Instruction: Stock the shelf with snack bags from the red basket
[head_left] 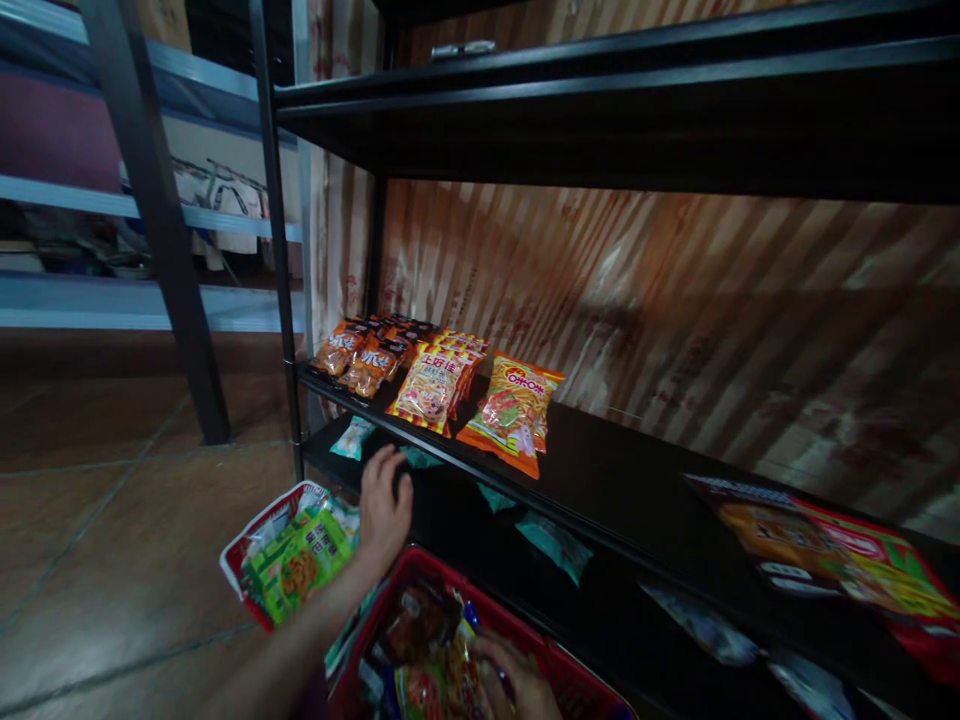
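Note:
My left hand (386, 508) is raised in front of the shelf's front edge, fingers apart and holding nothing. Down in the red basket (525, 620), my right hand (517, 675) has its fingers curled on a yellow and blue snack bag (463, 650); its fingertips are partly hidden. Dark brown packets (416, 620) lie beside that bag. On the shelf just above stand orange and black snack bags (373, 362), red and yellow snack bags (433, 385) and orange-yellow snack bags (514, 408), each kind grouped together.
A second red and white basket (232, 555) with green packets (300, 565) sits on the floor at left. Teal packets (555, 545) lie on the lower shelf. Larger bags (795, 535) lie at the right. A black post (276, 230) bounds the rack's left end.

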